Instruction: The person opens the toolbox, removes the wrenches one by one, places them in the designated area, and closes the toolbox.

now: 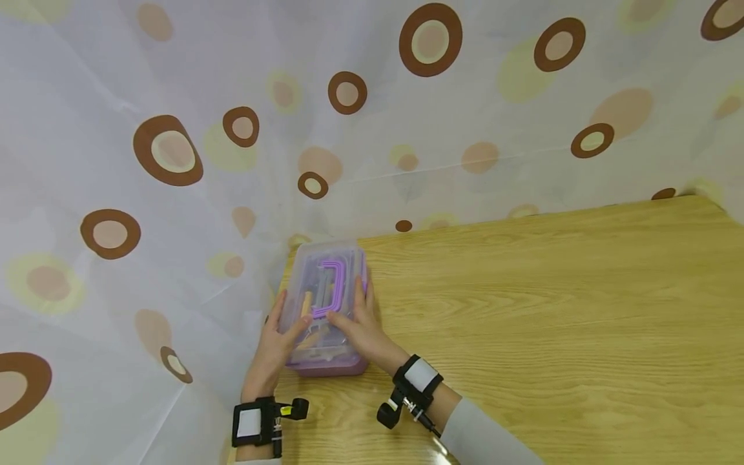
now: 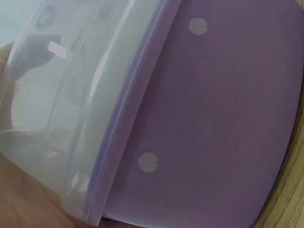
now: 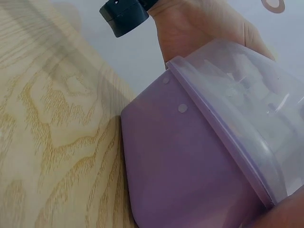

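Observation:
A storage box with a purple base (image 1: 328, 369) and a clear lid (image 1: 305, 258) lies on the table at the left. A purple handle (image 1: 339, 284) is on the lid. Through the clear plastic show yellowish and grey items, their kinds blurred. My left hand (image 1: 272, 349) grips the box's left side, thumb on the lid. On the opposite side my right hand (image 1: 367, 330) holds it, fingers along the edge and thumb near the handle. The left wrist view shows the purple end wall (image 2: 213, 104) close up; in the right wrist view this wall (image 3: 175, 156) stands on the wood.
The wooden table (image 1: 523, 310) stretches away to the right. A white sheet with brown and yellow spots (image 1: 372, 129) hangs behind the table and along its left side, close to the box. Both wrists wear black camera straps (image 1: 417, 382).

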Tool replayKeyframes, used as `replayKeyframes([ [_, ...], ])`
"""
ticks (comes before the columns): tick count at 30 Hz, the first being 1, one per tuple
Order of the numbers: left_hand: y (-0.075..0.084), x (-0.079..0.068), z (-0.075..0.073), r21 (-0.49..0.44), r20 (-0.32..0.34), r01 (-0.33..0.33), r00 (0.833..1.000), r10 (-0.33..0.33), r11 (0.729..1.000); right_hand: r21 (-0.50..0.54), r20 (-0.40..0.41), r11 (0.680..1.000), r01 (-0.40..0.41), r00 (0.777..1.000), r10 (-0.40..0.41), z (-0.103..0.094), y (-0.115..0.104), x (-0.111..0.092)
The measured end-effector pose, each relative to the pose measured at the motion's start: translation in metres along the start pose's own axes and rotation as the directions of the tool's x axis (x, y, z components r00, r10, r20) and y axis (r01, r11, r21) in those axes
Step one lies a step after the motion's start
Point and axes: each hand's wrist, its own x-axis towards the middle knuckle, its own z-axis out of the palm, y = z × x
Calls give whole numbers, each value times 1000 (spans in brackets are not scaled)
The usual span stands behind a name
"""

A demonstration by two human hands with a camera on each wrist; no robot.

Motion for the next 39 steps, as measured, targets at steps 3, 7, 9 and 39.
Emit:
replayKeyframes([
  [3, 2, -1, 3, 13, 1, 4, 1000, -4, 1000, 0, -4, 1000, 2, 1000, -2, -3, 1, -3],
  [7, 4, -3, 8, 23, -5, -5, 1000, 5, 1000, 1, -12, 1000, 19, 1000, -19, -7, 2, -6],
  [9, 4, -3, 11, 19, -7, -13, 1000, 13, 1000, 0, -17, 1000, 26, 1000, -26, -9, 2, -7],
  [39, 14, -14, 55, -31, 21, -70, 997, 71, 997, -28, -46, 999, 35, 998, -36, -50, 6, -29],
])
